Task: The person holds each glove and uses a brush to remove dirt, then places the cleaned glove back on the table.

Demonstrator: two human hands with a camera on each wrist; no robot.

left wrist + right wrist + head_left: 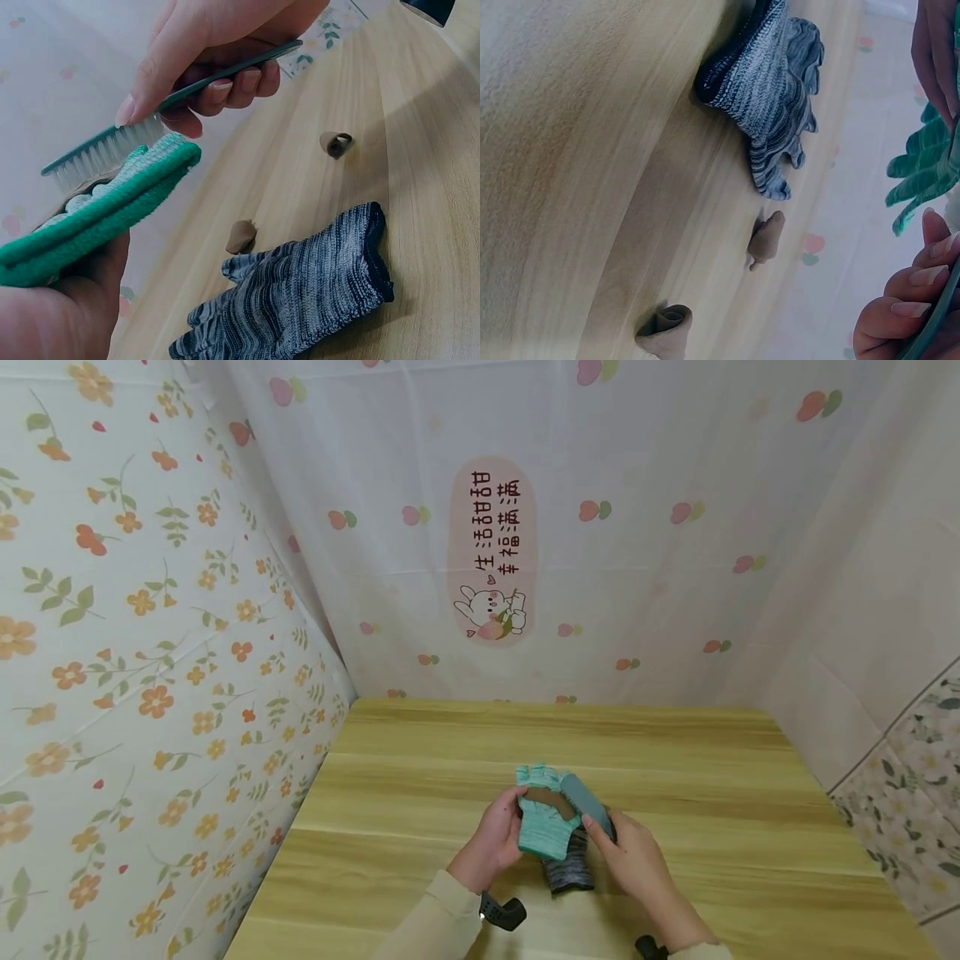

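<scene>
My left hand (pixel 498 831) holds a teal-green knitted glove (pixel 543 837) up off the table, fingers of the glove pointing away. Across the glove's face lies a brown patch (pixel 547 798). Gripped in my right hand (pixel 637 857) is a grey-green brush (pixel 581 797), its thumb pressed along the back. In the left wrist view the clear bristles (pixel 97 159) face down, right at the glove's upper side. Below both hands, a black-and-grey knitted glove (pixel 292 285) lies flat on the table.
Two brown pieces lie on the wooden table (pixel 390 810) near the grey glove: a rolled one (pixel 334 144) and a lumpy one (pixel 241 237). Patterned cloth (pixel 645 568) hangs behind the table and along its left side. A black wrist camera (pixel 504 912) sits on the left wrist.
</scene>
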